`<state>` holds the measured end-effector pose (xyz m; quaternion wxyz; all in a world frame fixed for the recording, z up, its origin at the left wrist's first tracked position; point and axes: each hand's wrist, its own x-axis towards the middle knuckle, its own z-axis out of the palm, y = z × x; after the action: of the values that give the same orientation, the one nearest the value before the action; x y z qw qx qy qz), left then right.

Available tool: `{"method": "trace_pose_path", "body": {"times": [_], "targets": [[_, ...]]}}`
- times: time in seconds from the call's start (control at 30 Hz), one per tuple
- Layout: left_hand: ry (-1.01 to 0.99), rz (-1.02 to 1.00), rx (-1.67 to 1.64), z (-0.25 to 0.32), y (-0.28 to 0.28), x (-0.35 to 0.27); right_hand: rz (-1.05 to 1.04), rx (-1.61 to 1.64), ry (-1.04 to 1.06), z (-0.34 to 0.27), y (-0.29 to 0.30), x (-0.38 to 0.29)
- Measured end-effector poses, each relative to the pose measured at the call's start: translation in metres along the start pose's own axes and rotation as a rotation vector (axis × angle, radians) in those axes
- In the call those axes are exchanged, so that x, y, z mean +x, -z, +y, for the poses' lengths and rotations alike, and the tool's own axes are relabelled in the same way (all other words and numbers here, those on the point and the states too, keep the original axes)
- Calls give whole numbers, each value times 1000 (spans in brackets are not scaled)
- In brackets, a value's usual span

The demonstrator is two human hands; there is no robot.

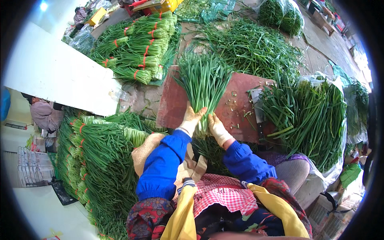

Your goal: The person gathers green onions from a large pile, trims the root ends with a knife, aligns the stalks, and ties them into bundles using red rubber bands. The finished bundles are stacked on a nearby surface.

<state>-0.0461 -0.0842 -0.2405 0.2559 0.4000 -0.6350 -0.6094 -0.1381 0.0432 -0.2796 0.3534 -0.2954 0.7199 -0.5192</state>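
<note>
My left hand (192,118), in a pale glove, grips the left side of a loose bunch of garlic chives (207,81) near its pale stem ends. On the opposite side my right hand (218,127), gloved too, holds the same stems. The leaves fan out away from me over a reddish-brown board (240,102), and the cut ends hang over its near edge. A cleaver (257,105) lies on the board to the right, its dark handle towards me. Small stem trimmings (234,111) are scattered between the bunch and the blade.
Tied chive bundles (144,51) with red bands are stacked at far left; more bundles (99,156) rise beside my left arm. A plastic bag of loose chives (315,120) stands at right. Cut leaves (255,48) are heaped beyond the board. A person (46,114) sits past the white panel (60,69).
</note>
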Motion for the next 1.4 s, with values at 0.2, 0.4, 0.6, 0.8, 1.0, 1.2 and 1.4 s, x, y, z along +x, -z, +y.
{"method": "trace_pose_path", "body": {"times": [0.2,0.4,0.6,0.8,1.0,1.2,1.4], "targets": [[-33,-112,-128,10,-19,-18,-23,-109,11,-18,37,-26],[358,-120,-389,21,-3,-21,-28,-157,-38,-10,46,-27],[405,-109,-357,32,-1,-23,-73,-77,-96,-14,65,-31],[191,-28,44,30,-16,-22,85,-474,102,-57,46,-41],[9,86,708,30,-34,-30,-7,-602,94,-53,38,-39],[-19,4,577,5,-20,-16,-80,-383,122,-35,66,-37],[-83,8,428,-25,-14,-6,24,-431,-65,-44,87,-30]]}}
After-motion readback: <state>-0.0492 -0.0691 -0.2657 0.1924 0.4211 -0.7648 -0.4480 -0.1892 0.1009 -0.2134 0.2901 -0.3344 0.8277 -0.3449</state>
